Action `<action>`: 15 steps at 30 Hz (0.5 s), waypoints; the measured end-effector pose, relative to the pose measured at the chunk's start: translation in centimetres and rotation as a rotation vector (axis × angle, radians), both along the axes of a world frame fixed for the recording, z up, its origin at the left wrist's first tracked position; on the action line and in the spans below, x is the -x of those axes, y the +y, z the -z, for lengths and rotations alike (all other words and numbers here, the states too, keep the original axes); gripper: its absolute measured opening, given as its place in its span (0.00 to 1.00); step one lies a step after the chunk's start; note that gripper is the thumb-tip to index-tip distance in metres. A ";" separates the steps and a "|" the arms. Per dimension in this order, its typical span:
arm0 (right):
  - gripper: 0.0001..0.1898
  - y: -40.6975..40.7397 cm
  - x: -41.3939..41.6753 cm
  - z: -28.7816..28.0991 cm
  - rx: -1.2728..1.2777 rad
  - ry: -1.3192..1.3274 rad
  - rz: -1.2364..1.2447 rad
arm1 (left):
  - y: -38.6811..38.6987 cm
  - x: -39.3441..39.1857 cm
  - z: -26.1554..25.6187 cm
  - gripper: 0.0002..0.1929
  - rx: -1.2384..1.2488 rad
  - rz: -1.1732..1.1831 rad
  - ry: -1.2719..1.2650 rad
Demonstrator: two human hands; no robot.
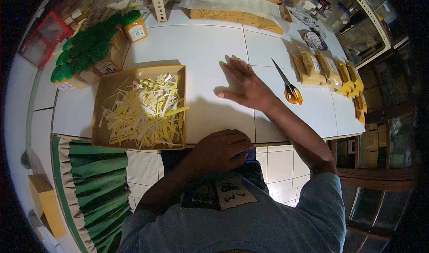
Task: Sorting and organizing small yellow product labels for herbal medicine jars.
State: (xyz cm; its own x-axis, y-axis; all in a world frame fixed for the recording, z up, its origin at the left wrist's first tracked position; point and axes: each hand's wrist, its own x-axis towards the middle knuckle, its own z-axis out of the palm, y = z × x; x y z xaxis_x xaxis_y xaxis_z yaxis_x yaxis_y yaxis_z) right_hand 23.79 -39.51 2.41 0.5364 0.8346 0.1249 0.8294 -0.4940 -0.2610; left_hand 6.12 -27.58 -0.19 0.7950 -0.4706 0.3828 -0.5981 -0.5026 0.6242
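My right hand (246,87) is stretched over the white tiled tabletop (214,119), palm down, thumb spread from the fingers, with nothing in it. A pair of scissors (289,85) with orange-and-black handles lies to its right, blades pointing away from me. My left hand (224,149) is close to my body at the table's front edge, its fingers curved; the palm side is hidden. Left of both hands sits a shallow cardboard box (117,79) holding a heap of cut yellow and white paper strips (144,115). One strip pokes over the box's right wall.
Green-lidded jars (87,52) crowd the back left, with a single jar (136,30) beside them. Filled plastic packets (325,70) line the right side. A flat cardboard box (234,18) with papers stands at the back. Green pleated cloth (97,186) hangs below left.
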 end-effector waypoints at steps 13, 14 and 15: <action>0.23 0.2 4.7 1.5 -0.192 -0.011 -0.110 | -0.1 0.0 -0.9 0.13 -0.082 0.038 0.123; 0.23 0.4 4.8 1.7 -0.194 -0.013 -0.104 | -0.1 0.1 -0.9 0.13 -0.079 0.024 0.091; 0.22 0.5 4.8 1.8 -0.159 -0.083 -0.174 | -0.1 0.1 -0.8 0.13 -0.085 0.010 0.053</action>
